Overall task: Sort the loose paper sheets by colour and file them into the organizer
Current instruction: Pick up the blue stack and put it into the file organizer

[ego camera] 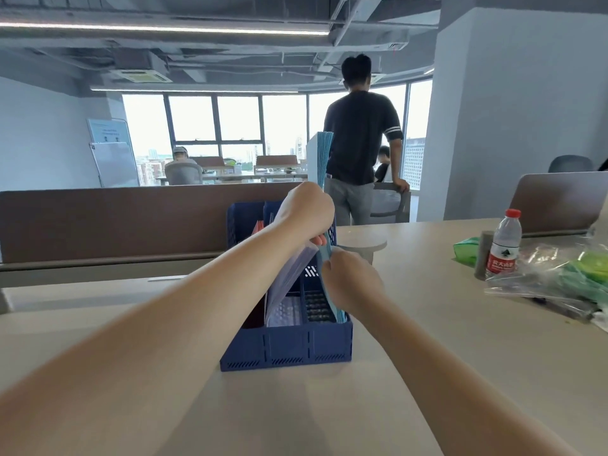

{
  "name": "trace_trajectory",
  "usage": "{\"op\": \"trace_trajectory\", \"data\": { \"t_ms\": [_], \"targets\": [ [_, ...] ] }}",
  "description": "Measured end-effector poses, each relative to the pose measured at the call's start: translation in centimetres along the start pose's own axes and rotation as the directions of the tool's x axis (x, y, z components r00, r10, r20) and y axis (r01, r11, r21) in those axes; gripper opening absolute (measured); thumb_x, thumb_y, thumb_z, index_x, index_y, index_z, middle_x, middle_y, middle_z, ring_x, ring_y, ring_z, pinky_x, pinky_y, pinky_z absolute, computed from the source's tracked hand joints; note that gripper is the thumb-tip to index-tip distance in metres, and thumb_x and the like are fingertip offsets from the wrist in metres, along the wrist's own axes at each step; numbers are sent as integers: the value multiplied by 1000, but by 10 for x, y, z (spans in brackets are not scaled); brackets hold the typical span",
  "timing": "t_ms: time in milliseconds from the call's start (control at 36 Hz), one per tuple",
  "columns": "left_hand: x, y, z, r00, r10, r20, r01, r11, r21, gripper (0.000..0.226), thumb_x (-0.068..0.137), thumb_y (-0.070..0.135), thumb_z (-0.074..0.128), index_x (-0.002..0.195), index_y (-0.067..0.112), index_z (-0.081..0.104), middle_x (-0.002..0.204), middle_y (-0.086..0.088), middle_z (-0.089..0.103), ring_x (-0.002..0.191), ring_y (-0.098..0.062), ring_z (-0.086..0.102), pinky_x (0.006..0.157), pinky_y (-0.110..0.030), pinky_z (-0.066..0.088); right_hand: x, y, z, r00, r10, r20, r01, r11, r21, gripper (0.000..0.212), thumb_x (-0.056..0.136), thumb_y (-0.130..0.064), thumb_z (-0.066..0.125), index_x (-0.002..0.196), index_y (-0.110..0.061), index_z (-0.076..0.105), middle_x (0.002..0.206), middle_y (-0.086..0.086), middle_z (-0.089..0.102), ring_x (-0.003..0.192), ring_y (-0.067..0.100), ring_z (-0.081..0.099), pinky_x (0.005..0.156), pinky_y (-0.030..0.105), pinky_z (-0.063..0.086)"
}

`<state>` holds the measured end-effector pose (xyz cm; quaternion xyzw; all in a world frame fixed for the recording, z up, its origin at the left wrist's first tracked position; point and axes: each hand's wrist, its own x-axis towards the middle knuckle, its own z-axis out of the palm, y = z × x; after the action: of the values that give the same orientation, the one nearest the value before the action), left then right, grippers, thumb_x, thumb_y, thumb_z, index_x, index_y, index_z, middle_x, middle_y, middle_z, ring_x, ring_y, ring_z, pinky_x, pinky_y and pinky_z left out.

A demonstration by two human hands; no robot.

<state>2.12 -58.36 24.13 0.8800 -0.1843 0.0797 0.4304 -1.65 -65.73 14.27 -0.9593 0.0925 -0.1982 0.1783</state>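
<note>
A dark blue organizer (286,348) with three slots stands on the desk in front of me. A stack of blue sheets (324,159) stands upright in its right slot, reaching well above the rim. My left hand (306,210) grips this stack from the left near its middle. My right hand (350,281) pinches the stack's near edge lower down. Pale lilac sheets (289,281) lean in the middle slot. Red sheets (257,227) show in the left slot, mostly hidden by my left forearm.
A water bottle (503,246) with a red cap, a grey cylinder (483,255) and clear bags with green contents (566,274) lie at the right. A brown divider panel (115,222) runs behind the organizer. A person (362,139) stands beyond it.
</note>
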Motion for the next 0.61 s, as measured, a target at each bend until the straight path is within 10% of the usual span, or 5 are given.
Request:
{"op": "trace_trajectory", "data": {
  "t_ms": [83, 194, 389, 528, 611],
  "targets": [
    [12, -7, 5, 1000, -5, 18, 5, 1000, 2, 34, 100, 7, 35, 111, -13, 60, 63, -14, 58, 24, -10, 50, 37, -20, 50, 13, 4, 8, 1000, 14, -6, -14, 1000, -15, 16, 102, -13, 39, 103, -11, 55, 105, 11, 62, 96, 32, 63, 78, 40, 54],
    [20, -17, 9, 996, -66, 64, 66, 998, -6, 37, 101, 3, 31, 103, -18, 62, 84, -32, 70, 51, -27, 61, 86, -40, 58, 30, 10, 21, 1000, 20, 9, -20, 1000, -13, 11, 102, -12, 41, 107, -13, 51, 94, 6, 62, 79, 25, 63, 64, 34, 54],
    [28, -32, 15, 998, -66, 16, 66, 997, -39, 26, 100, 2, 31, 108, -6, 55, 78, -30, 70, 62, -34, 67, 80, -39, 60, 45, 17, 40, 1000, -1, -21, -1, 997, -76, 13, 103, -19, 40, 109, -15, 51, 88, 4, 63, 65, 20, 54, 48, 28, 35],
    [41, -43, 23, 998, -52, -33, 51, 998, -30, 23, 99, 10, 37, 92, 4, 59, 24, 9, 43, 23, -7, 48, 32, -15, 40, 42, 21, 50, 999, -38, -15, 36, 993, -110, 7, 102, -17, 38, 103, -15, 45, 88, 5, 61, 72, 27, 57, 55, 32, 38],
    [39, -49, 26, 999, -29, -13, 29, 1000, -3, 27, 98, 7, 37, 73, 7, 47, 35, -2, 56, 40, -19, 59, 43, -24, 51, 42, 26, 56, 998, -57, -14, 55, 989, -140, 11, 103, -17, 38, 104, -12, 47, 83, 4, 56, 72, 27, 54, 59, 32, 38]
  ]
}}
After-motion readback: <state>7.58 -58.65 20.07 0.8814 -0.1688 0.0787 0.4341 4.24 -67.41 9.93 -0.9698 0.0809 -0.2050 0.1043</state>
